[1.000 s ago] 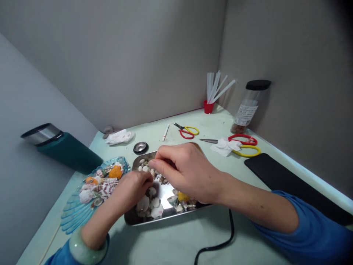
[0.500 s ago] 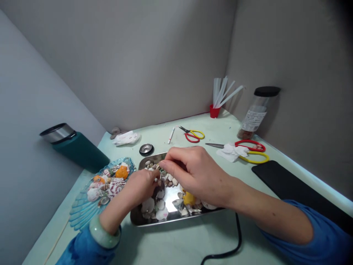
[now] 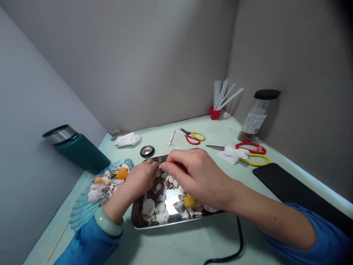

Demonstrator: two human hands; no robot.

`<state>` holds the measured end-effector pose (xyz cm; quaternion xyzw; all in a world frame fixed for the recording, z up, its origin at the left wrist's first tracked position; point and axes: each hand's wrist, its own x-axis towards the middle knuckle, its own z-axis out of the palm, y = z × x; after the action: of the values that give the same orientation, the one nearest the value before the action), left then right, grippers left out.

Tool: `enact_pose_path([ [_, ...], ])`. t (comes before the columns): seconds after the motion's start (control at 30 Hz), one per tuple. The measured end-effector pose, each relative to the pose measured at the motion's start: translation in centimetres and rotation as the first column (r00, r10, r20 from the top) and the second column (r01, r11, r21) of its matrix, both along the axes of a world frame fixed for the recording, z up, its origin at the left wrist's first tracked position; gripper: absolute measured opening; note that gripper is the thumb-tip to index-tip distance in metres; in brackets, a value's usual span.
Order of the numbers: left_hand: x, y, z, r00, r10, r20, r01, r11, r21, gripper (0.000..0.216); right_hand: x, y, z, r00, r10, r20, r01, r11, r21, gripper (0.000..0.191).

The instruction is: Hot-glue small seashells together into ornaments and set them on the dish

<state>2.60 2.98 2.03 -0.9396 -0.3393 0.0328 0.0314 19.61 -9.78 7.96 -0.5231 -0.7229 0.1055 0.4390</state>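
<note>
A shiny metal tray lies before me, holding white shells, small pebbles and a yellow shell. Over its left side, my left hand has its fingers closed, with the tips near the other hand's; what they hold, if anything, is hidden. My right hand reaches across the tray from the right. Its thumb and forefinger pinch together over the pebbles, and anything between them is too small to name. At the left, a blue scalloped glass dish holds several shells, partly covered by my left forearm.
A teal bottle leans at the left. Behind the tray are a metal lid, a marker and small scissors. Larger scissors, tissue, a jar, a black slab and a red cup stand rightward.
My left hand has moved up and forward in the tray, bringing its fingertips closer to my right hand's. The right hand keeps its pinch. The whole view has shifted slightly.
</note>
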Motion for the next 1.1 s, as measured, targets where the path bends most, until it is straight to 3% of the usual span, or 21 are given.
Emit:
enact_pose_path([
  [0.17, 0.3, 0.3, -0.8, 0.999, 0.017, 0.034, -0.017, 1.000, 0.000, 0.019, 0.0, 0.1, 0.0, 1.000, -0.011, 0.024, 0.011, 1.000, 0.009, 0.020],
  [0.47, -2.4, -0.1, 3.1, 0.993, 0.028, 0.119, -0.002, 0.978, -0.209, 0.018, 0.0, 0.1, -0.1, 0.999, -0.018, 0.035, 0.017, 0.999, 0.030, 0.022],
  [0.7, -2.5, -1.0, 3.0, 0.971, 0.025, 0.239, 0.062, 0.936, -0.348, 0.022, 0.0, 0.2, -0.1, 0.998, -0.039, 0.050, 0.037, 0.999, 0.032, 0.023],
  [0.8, -2.4, -1.5, 2.6, 0.937, 0.084, 0.340, 0.115, 0.843, -0.525, 0.025, 0.0, 0.2, -0.1, 0.996, -0.055, 0.068, 0.053, 0.998, 0.026, 0.023],
  [0.9, -2.3, -2.0, 1.9, 0.853, 0.255, 0.455, 0.162, 0.699, -0.696, 0.027, -0.1, 0.3, -0.3, 0.993, -0.053, 0.110, 0.053, 0.999, 0.002, 0.023],
  [1.0, -2.1, -2.3, 1.1, 0.708, 0.476, 0.522, 0.270, 0.500, -0.823, 0.028, -0.1, 0.5, -0.6, 0.980, -0.074, 0.187, 0.082, 0.996, -0.040, 0.026],
  [1.1, -1.9, -2.6, 0.1, 0.553, 0.646, 0.526, 0.436, 0.314, -0.844, 0.029, 0.1, 1.0, -1.0, 0.947, -0.039, 0.318, 0.089, 0.986, -0.144, 0.021],
])
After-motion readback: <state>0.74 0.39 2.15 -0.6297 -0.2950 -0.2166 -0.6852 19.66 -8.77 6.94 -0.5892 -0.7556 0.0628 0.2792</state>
